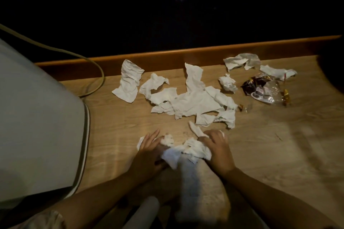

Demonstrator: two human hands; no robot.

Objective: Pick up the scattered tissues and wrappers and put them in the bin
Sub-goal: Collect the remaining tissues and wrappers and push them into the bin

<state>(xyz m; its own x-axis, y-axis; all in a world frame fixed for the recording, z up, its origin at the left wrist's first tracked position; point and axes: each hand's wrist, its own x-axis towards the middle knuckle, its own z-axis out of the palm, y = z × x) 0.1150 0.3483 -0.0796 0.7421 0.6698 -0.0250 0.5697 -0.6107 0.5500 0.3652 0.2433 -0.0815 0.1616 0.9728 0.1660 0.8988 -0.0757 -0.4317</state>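
Note:
Crumpled white tissues lie scattered over a wooden table (pixel 119 128). A bunched heap of tissues (pixel 188 151) sits between my hands at the near edge. My left hand (pixel 149 151) rests flat, fingers spread, on a tissue beside the heap. My right hand (pixel 216 149) presses on the heap's right side with fingers curled over tissue. Farther back lies a large spread of torn tissues (pixel 193 101), a separate sheet (pixel 129 81) at the left, a small ball (pixel 228 82), and more tissues (pixel 242 61) at the back right. Dark and clear wrappers (pixel 260 88) lie at the right. No bin is visible.
A large grey appliance (pixel 37 126) fills the left side, with a cable (pixel 93 65) curving behind it onto the table. A raised wooden rim (pixel 167 55) borders the table's far edge; beyond it is dark. A pale rounded object (pixel 201 191) sits below the table edge.

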